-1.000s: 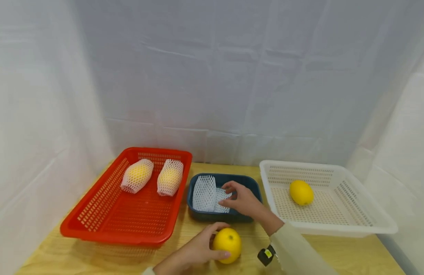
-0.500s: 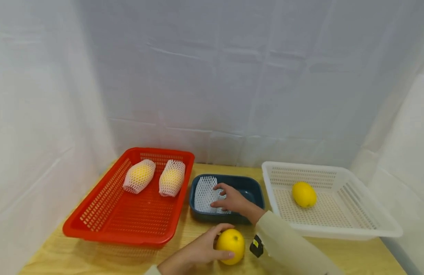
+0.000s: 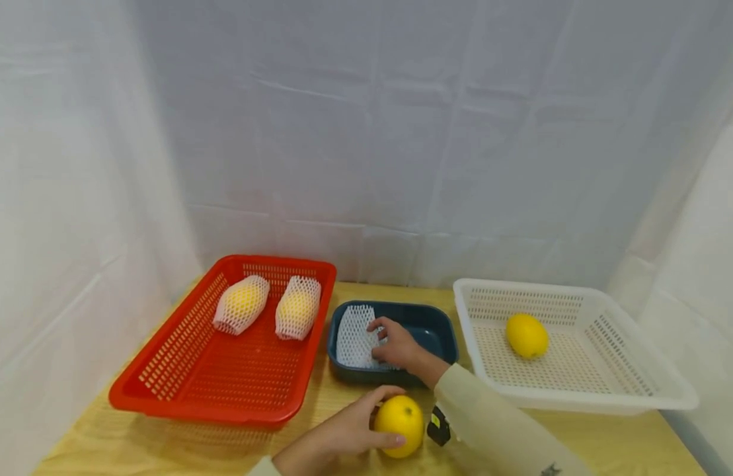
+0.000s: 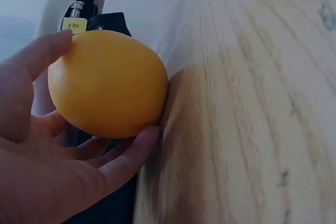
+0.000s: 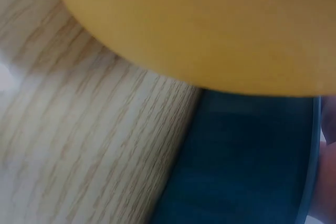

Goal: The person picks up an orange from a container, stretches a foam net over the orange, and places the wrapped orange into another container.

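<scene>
Hanging behind the work and along both sides, a white sheet (image 3: 366, 132) is marked by creases. Within it, a wooden table (image 3: 586, 443) is shown. At the table's left, a red basket (image 3: 241, 380) is placed; at its right, a white basket (image 3: 598, 396). Between the two, a smaller blue tray (image 3: 434, 337) is set.

By the left hand (image 3: 354, 424), a yellow fruit (image 3: 400, 426) is held, with the thumb laid against its near side and the other fingers curved round the far side. The fruit is located low at the table, just in front of the tray; whether the wood is touched cannot be told for certain.

The right hand (image 3: 397, 345) is positioned in the tray with bent fingers, and a narrow gap is left between thumb and forefinger; whether anything is pinched there cannot be told. In the red basket, two wrapped fruits (image 3: 242, 304) are laid near the far end, and in the white basket a single fruit (image 3: 527, 336) is contained. Beside the right fingertips, a white net (image 3: 354, 337) is seen lying at the tray's left end. Under the right forearm, a small black box (image 3: 439, 426) is worn.
</scene>
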